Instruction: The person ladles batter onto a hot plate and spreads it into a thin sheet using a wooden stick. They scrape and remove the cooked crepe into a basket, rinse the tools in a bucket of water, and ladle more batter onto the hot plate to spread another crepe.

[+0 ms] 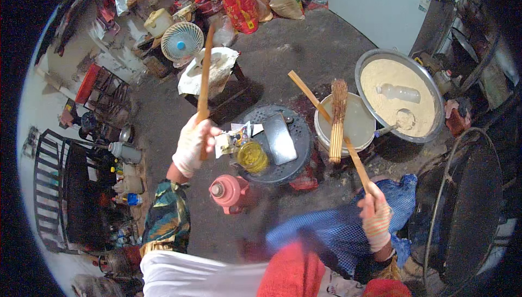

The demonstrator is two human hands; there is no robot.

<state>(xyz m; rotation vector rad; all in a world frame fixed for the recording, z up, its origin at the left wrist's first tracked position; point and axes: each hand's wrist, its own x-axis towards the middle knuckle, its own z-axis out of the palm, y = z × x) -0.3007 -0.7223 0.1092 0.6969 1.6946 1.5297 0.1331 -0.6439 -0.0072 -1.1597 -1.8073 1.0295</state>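
Observation:
My left hand [191, 144], in a pale glove with bare fingertips, is closed around a long wooden stick [205, 79] that points up and away. My right hand [376, 218], similarly gloved, grips another wooden stick [356, 161], which slants far and left over a white bucket [371, 147]. A bamboo brush [338, 117] lies across the bucket above that stick; whether the two touch, I cannot tell. Right of the bucket, a wide metal basin [363, 79] holds beige powder, a clear plastic bottle [399, 92] and a scoop [403, 120].
Between my hands stands a dark round stool [302, 145] bearing a phone [280, 139] and a glass of yellow-green liquid [252, 157]. A pink flask [228, 192] is nearer me. Beyond are a cloth-topped stool [217, 69] and fan [182, 41]. A large black round pan [473, 210] stands right.

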